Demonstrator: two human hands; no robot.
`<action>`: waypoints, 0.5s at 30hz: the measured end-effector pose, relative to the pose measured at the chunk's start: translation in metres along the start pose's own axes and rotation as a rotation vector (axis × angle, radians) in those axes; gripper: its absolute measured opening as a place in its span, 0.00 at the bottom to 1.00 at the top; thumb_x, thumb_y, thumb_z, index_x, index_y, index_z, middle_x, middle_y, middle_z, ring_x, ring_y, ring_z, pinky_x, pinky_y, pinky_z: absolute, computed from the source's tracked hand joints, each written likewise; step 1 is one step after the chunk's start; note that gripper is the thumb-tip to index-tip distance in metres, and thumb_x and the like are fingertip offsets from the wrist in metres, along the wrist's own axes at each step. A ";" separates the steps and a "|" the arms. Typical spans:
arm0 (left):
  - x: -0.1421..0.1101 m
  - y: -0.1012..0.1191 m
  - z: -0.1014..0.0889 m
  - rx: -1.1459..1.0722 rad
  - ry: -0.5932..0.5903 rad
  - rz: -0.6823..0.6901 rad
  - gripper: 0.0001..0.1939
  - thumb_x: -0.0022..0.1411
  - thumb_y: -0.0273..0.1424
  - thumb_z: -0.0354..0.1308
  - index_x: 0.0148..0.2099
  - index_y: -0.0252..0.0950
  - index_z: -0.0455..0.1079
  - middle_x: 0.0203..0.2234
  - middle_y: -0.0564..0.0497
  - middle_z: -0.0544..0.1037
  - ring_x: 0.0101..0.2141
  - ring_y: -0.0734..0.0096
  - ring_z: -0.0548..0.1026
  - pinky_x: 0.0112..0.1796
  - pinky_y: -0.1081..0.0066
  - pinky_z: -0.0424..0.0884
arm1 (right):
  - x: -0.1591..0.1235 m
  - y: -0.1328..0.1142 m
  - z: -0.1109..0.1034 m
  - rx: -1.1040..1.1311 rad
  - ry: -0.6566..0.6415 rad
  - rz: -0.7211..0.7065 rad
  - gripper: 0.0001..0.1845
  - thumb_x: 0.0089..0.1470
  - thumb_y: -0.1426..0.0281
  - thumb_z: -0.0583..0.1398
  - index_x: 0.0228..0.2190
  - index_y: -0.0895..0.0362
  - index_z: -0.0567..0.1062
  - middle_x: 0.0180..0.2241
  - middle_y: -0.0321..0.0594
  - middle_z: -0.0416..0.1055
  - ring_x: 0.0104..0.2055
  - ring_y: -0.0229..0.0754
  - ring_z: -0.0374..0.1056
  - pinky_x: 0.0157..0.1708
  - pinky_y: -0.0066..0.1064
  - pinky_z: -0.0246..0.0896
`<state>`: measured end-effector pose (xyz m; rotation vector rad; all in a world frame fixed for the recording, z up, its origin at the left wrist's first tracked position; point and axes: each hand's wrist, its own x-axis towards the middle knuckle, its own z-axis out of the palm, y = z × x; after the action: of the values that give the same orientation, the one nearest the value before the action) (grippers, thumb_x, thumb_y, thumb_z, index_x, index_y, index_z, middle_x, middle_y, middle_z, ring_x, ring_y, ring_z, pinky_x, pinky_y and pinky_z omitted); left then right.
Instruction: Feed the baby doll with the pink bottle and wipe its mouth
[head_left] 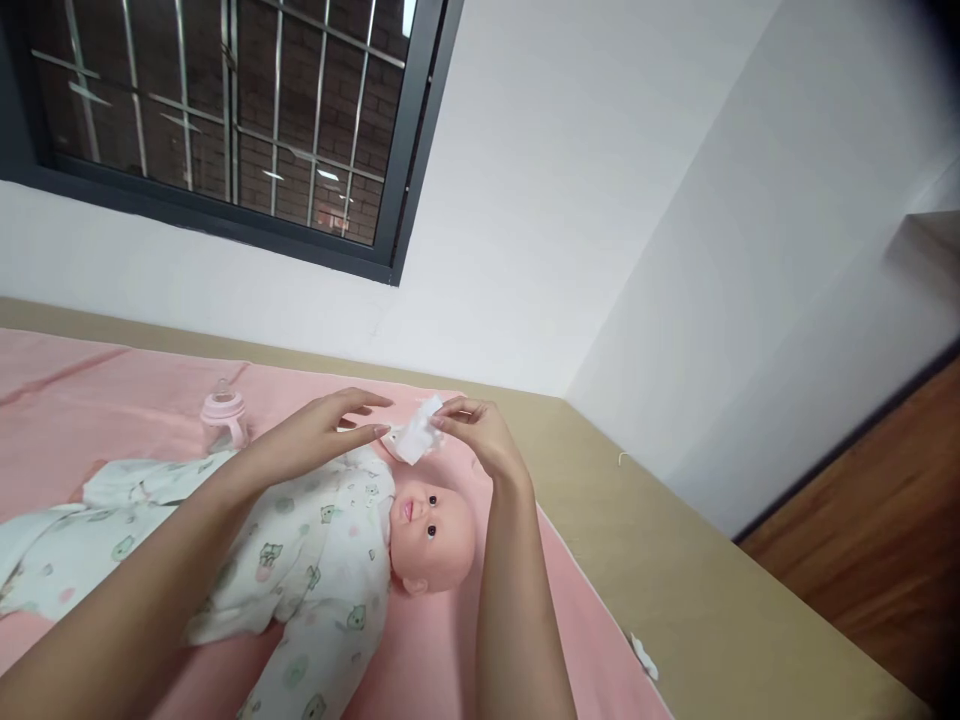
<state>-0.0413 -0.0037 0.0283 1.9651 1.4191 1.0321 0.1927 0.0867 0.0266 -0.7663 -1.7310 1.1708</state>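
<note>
A baby doll [450,535] lies on its back, its head toward the right, in a white suit [334,540] printed with small green animals. Above the doll's far shoulder, my right hand [484,430] pinches a thin white tissue [417,434] between thumb and fingertips. My left hand [330,425] reaches over the doll's chest with thumb and fingers apart, its fingertips close to the tissue's left side. Whether they touch it, I cannot tell. Something pale lies partly hidden behind the tissue.
A pink-topped baby bottle [223,415] stands behind the doll. Under everything a pink sheet [427,650] covers part of a tan surface [637,560]. A crumpled white scrap [643,657] lies at the sheet's right edge. A barred window [225,110] is in the wall behind.
</note>
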 end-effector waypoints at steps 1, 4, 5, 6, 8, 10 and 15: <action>-0.002 0.000 -0.003 -0.001 -0.002 0.026 0.33 0.59 0.53 0.55 0.62 0.43 0.66 0.63 0.48 0.65 0.58 0.53 0.67 0.56 0.59 0.67 | -0.004 -0.010 0.006 -0.012 -0.101 -0.012 0.16 0.34 0.61 0.74 0.24 0.58 0.79 0.30 0.38 0.75 0.33 0.37 0.70 0.37 0.30 0.67; -0.007 -0.002 -0.013 -0.032 -0.116 0.117 0.38 0.58 0.50 0.60 0.67 0.49 0.58 0.67 0.52 0.57 0.64 0.55 0.57 0.61 0.61 0.60 | -0.018 -0.038 0.023 -0.075 -0.364 -0.046 0.15 0.37 0.60 0.73 0.23 0.58 0.80 0.29 0.37 0.72 0.32 0.35 0.68 0.35 0.29 0.65; -0.008 -0.003 -0.016 -0.037 -0.174 0.133 0.39 0.57 0.49 0.61 0.68 0.50 0.57 0.67 0.53 0.56 0.65 0.55 0.55 0.62 0.61 0.57 | -0.023 -0.045 0.027 -0.086 -0.430 -0.060 0.15 0.40 0.59 0.72 0.23 0.58 0.80 0.29 0.37 0.72 0.32 0.35 0.68 0.35 0.29 0.65; -0.010 -0.003 -0.019 -0.038 -0.229 0.139 0.39 0.56 0.48 0.62 0.67 0.50 0.58 0.67 0.54 0.56 0.66 0.54 0.54 0.62 0.61 0.56 | -0.027 -0.051 0.031 -0.093 -0.486 -0.077 0.15 0.43 0.58 0.71 0.23 0.58 0.80 0.29 0.37 0.72 0.31 0.35 0.68 0.34 0.28 0.65; -0.011 -0.003 -0.021 -0.039 -0.322 0.140 0.36 0.54 0.47 0.65 0.64 0.49 0.63 0.64 0.53 0.62 0.64 0.53 0.57 0.61 0.63 0.57 | -0.034 -0.060 0.035 -0.111 -0.560 -0.113 0.17 0.48 0.56 0.68 0.24 0.58 0.80 0.29 0.38 0.72 0.30 0.33 0.67 0.32 0.26 0.63; -0.011 -0.001 -0.021 -0.067 -0.400 0.157 0.31 0.53 0.44 0.67 0.58 0.47 0.69 0.58 0.53 0.70 0.59 0.55 0.64 0.57 0.67 0.61 | -0.040 -0.064 0.035 -0.146 -0.591 -0.134 0.17 0.51 0.56 0.66 0.24 0.58 0.81 0.30 0.38 0.72 0.29 0.32 0.65 0.30 0.25 0.62; -0.010 0.003 -0.017 -0.137 -0.485 0.117 0.17 0.52 0.41 0.69 0.42 0.41 0.76 0.37 0.55 0.78 0.40 0.65 0.75 0.40 0.74 0.68 | -0.044 -0.066 0.025 -0.171 -0.573 -0.148 0.18 0.54 0.56 0.64 0.25 0.58 0.81 0.30 0.38 0.72 0.29 0.32 0.66 0.32 0.26 0.63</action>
<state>-0.0550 -0.0151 0.0380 2.0339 0.9552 0.6175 0.1874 0.0158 0.0693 -0.4057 -2.3398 1.2249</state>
